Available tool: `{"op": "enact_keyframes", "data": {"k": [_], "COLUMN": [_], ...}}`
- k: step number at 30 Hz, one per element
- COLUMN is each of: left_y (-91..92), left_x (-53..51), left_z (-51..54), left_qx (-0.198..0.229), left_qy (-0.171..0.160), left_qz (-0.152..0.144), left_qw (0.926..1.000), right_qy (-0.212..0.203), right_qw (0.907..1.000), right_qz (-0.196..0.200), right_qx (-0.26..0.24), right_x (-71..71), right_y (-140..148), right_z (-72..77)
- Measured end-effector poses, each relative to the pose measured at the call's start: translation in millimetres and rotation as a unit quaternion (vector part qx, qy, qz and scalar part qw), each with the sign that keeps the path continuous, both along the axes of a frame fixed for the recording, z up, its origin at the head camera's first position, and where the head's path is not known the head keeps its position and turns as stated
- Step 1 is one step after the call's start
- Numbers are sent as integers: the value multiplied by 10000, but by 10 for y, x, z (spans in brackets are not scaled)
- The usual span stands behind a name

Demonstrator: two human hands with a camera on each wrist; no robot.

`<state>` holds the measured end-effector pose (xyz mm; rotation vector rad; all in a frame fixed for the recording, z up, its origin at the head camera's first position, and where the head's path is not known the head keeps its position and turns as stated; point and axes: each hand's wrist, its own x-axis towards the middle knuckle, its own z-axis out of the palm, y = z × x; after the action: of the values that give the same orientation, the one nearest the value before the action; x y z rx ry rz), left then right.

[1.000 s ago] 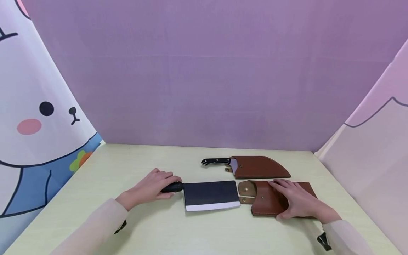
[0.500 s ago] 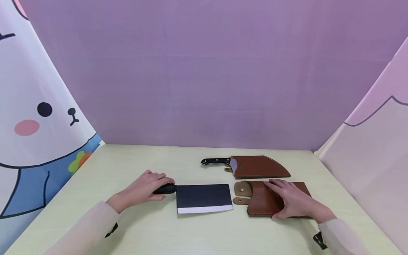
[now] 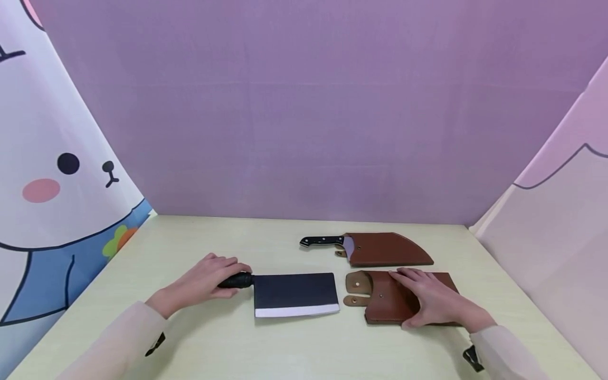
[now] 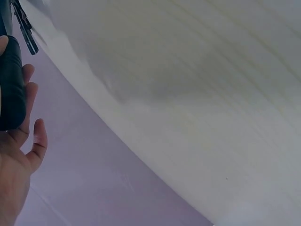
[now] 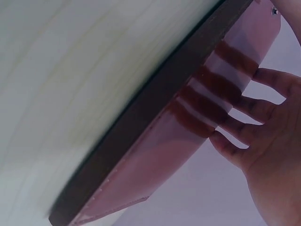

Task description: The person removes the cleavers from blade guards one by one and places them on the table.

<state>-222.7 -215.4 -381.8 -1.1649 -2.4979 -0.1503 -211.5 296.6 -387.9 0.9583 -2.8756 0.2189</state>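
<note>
In the head view my left hand (image 3: pixel 204 279) grips the black handle (image 3: pixel 236 280) of a cleaver, whose broad dark blade (image 3: pixel 295 291) with a pale cutting edge points right. The left wrist view shows the fingers (image 4: pixel 32 92) round that handle. My right hand (image 3: pixel 434 298) spans a brown leather knife sheath (image 3: pixel 391 303), with fingertips along its far edge and thumb at its near edge. Its mouth faces the cleaver, apart from the blade by a small gap. Two tan snap straps (image 3: pixel 358 283) stick out leftward. In the right wrist view the fingertips meet the sheath's (image 5: pixel 160 155) edge.
Behind the sheath lies a second knife with a black riveted handle (image 3: pixel 324 240), its blade mostly inside another brown sheath (image 3: pixel 387 249). A purple backdrop (image 3: pixel 304 111) rises at the table's (image 3: pixel 214 338) far edge. Printed cloth panels stand left and right.
The left hand has drawn the cleaver leftward. The right hand and its sheath have slid slightly left too, and the gap between blade and sheath has widened. The second knife has stayed put.
</note>
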Motion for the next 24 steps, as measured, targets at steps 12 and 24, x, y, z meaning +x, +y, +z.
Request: {"op": "enact_keyframes", "data": {"k": [12,24], "left_y": [-108,-186], "left_x": [30,65], "left_z": [21,19], "left_qx": [-16,-52], "left_qy": [-131,-718], "left_qz": [36,149], "left_qw": [9999,9973], "right_qy": [-144,-217], "right_qw": [9999,9997], "right_qz": [-12,12], "right_qx": [20,106], "right_x": [-17,2], "right_y": [-23,-50], "right_z": [-14,3]}}
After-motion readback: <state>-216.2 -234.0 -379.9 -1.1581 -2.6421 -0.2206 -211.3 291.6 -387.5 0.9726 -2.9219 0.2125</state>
